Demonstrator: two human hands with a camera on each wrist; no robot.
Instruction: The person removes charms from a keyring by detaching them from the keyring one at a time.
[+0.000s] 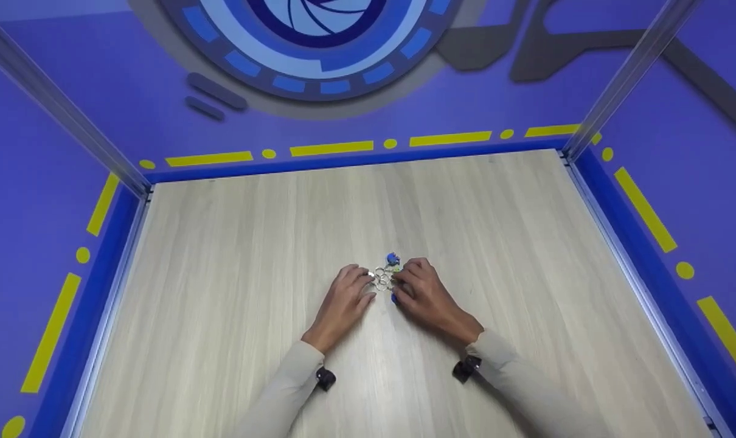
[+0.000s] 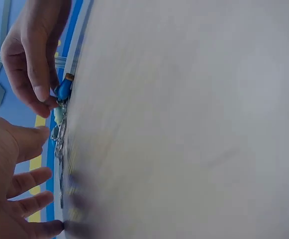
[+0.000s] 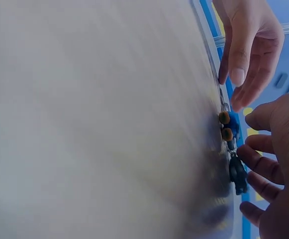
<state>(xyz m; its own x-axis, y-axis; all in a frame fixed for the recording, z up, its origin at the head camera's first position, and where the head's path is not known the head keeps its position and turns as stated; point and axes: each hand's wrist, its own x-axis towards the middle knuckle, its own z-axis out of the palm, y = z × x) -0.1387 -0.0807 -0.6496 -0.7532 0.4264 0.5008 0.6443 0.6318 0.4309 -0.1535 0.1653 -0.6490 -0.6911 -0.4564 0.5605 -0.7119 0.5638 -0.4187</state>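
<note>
A small cluster of metal key rings (image 1: 381,278) with little figure charms lies on the wooden table between the two hands. A blue charm (image 1: 393,259) is at its far side. The right wrist view shows a blue figure (image 3: 235,122) with round orange ends, and a dark figure (image 3: 238,174) beyond it. In the left wrist view a pale green piece (image 2: 58,115) sits by the rings. My left hand (image 1: 345,293) is at the left of the rings, its fingers spread. My right hand (image 1: 427,296) is on the right beside the charms, fingers loosely bent; contact is unclear.
The light wooden table (image 1: 234,255) is bounded by a blue back wall (image 1: 343,125) with yellow dashes and by side panels. Metal posts (image 1: 635,73) stand at the back corners. A small black camera sits on each wrist.
</note>
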